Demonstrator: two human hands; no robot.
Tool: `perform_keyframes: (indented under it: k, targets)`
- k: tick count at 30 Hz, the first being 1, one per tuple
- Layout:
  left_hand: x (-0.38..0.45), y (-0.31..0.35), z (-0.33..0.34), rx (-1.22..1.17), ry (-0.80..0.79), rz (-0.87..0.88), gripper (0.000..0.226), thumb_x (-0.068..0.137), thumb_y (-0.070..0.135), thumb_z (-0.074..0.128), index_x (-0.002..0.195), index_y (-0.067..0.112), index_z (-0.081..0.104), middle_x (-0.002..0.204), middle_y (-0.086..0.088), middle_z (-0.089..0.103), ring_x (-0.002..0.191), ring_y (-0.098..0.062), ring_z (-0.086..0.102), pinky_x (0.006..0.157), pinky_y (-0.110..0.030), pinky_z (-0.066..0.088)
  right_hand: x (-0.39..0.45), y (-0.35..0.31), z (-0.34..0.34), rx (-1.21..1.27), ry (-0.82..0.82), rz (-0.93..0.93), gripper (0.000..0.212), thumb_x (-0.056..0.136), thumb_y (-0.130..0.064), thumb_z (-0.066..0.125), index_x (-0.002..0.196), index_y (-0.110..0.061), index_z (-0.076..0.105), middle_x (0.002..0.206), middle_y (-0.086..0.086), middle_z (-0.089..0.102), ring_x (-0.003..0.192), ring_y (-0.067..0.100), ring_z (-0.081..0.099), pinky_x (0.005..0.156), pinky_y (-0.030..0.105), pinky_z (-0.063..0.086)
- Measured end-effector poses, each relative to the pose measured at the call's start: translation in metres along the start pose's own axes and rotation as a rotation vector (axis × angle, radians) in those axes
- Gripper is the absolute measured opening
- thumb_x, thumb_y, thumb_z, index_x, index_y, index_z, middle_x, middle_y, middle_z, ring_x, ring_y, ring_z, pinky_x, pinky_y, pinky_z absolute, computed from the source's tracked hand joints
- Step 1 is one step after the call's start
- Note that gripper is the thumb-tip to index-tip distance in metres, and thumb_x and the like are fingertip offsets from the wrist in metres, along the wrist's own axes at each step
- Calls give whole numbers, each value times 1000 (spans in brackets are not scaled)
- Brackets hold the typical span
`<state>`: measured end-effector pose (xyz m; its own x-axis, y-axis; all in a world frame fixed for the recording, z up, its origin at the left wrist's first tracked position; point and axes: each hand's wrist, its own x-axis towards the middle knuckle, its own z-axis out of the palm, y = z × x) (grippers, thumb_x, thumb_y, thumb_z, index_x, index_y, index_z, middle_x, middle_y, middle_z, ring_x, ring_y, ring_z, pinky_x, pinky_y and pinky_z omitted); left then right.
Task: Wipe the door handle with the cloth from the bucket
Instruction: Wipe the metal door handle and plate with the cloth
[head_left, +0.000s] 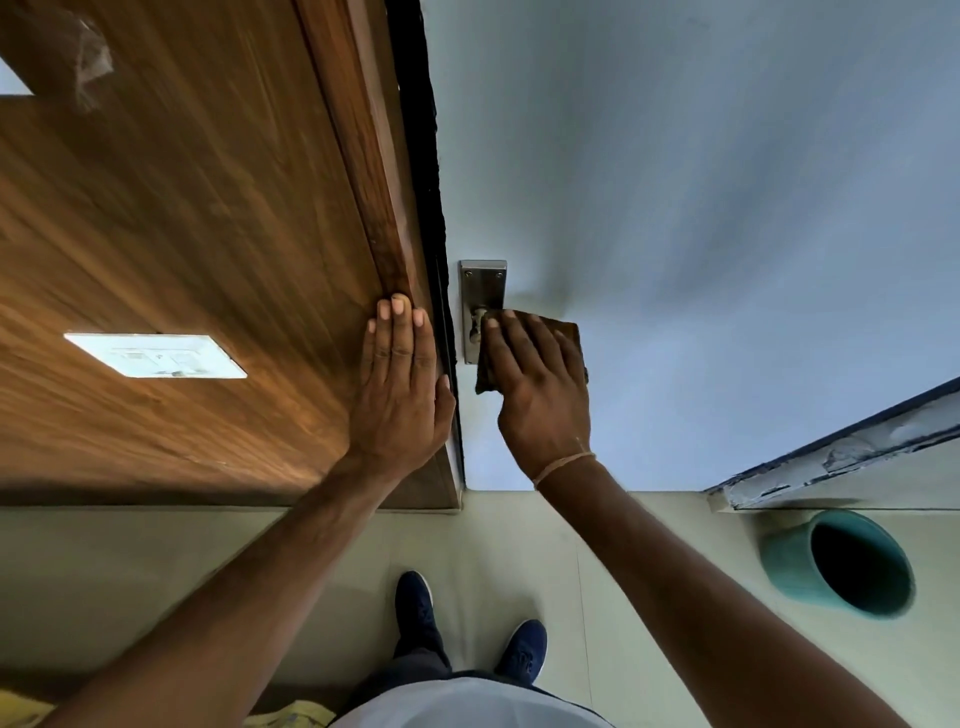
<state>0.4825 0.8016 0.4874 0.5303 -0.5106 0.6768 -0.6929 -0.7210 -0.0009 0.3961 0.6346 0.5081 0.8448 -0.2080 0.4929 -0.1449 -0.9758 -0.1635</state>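
While your right hand (540, 384) lies spread over the brown cloth (569, 335), fingers curled down to press it against the door handle (477, 317), the wipe is under way — not yet judged complete. The cloth is grasped and pinned under the palm; only its far edge and a lower corner show beyond the knuckles. Your left hand (400, 384) holds nothing: it rests flat and extended on the wooden frame (208, 218), just beside the right hand, across the dark door edge.

Just past your right fingertips sits the metal backplate (483, 306), its long axis running up and down the pale door (727, 208). The lever itself is mostly hidden beneath the cloth, so its exact direction cannot be told; it appears to extend from the plate toward your palm. The right hand is therefore the nearer hand, already on the part. Judged from this, the next stroke should run along the lever — from plate outward.

Well off to the right of that hand, on the floor (493, 545), stands the teal bucket (795, 566).
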Motion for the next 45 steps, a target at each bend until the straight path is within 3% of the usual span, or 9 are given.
perform_keyframes:
  k: [7, 10, 13, 23, 27, 30, 32, 37, 45]
  targets:
    - [0, 2, 0, 4, 6, -10, 102, 98, 21, 70, 169, -2, 0, 177, -17, -5, 168, -33, -11, 139, -48, 5, -19, 26, -9, 14, 38, 232, 68, 87, 0, 48, 153, -13, 53, 156, 9, 56, 147, 37, 48, 119, 52, 39]
    - [0, 2, 1, -2, -3, -12, 101, 99, 22, 69, 169, -2, 0, 176, -20, -1, 168, -33, -11, 139, -48, 4, -8, -4, -5, 50, 24, 146, 65, 90, -5, 41, 154, -13, 52, 158, 9, 54, 150, 37, 44, 120, 54, 38]
    - [-1, 1, 0, -13, 0, -9, 98, 101, 22, 67, 169, -2, 1, 177, -20, -2, 168, -33, -10, 139, -48, 5, -9, 0, 0, 76, -1, 79, 69, 89, -1, 48, 157, -18, 50, 162, 5, 50, 154, 33, 39, 123, 52, 34]
    - [-1, -1, -3, -46, -5, 6, 94, 101, 21, 64, 168, -3, 3, 177, -20, 0, 168, -33, -8, 138, -49, 9, -21, 30, -3, 209, 1, 377, 85, 77, 14, 55, 154, -21, 52, 160, 0, 51, 144, 33, 45, 108, 50, 46]
    - [-2, -2, -2, -56, -5, 12, 93, 102, 21, 64, 168, -2, 3, 176, -21, 2, 168, -36, -1, 138, -49, 9, -15, 16, -1, 96, 47, 224, 69, 86, 1, 47, 154, -14, 53, 159, 9, 53, 148, 36, 44, 115, 54, 42]
    - [-2, -4, -3, -77, -15, 20, 90, 104, 20, 60, 169, -2, 2, 177, -21, -1, 169, -34, -4, 138, -50, 10, -14, -5, 6, 20, 9, 30, 64, 99, -8, 32, 162, -10, 37, 169, 11, 37, 159, 35, 29, 127, 54, 28]
    - [-3, -6, -4, -92, -29, 30, 86, 106, 20, 55, 169, -1, 2, 177, -20, -2, 169, -34, -4, 138, -51, 12, -19, 0, 13, -7, 6, -50, 65, 101, -5, 36, 166, -12, 29, 173, 11, 28, 162, 34, 21, 129, 53, 24]
    - [-4, -9, -8, -122, -48, 40, 75, 109, 24, 45, 169, -1, 7, 177, -23, 5, 168, -35, 3, 138, -51, 14, -14, 13, 20, 1, 149, 12, 69, 92, -1, 59, 158, -19, 47, 156, 16, 52, 139, 38, 43, 112, 53, 41]
    - [-5, -10, -13, -118, -81, 32, 74, 108, 20, 48, 169, -3, 12, 177, -22, 4, 168, -37, 6, 138, -51, 14, -6, 38, 28, -122, 235, -345, 53, 101, -7, 57, 152, -21, 56, 141, 14, 57, 118, 34, 51, 99, 51, 45]
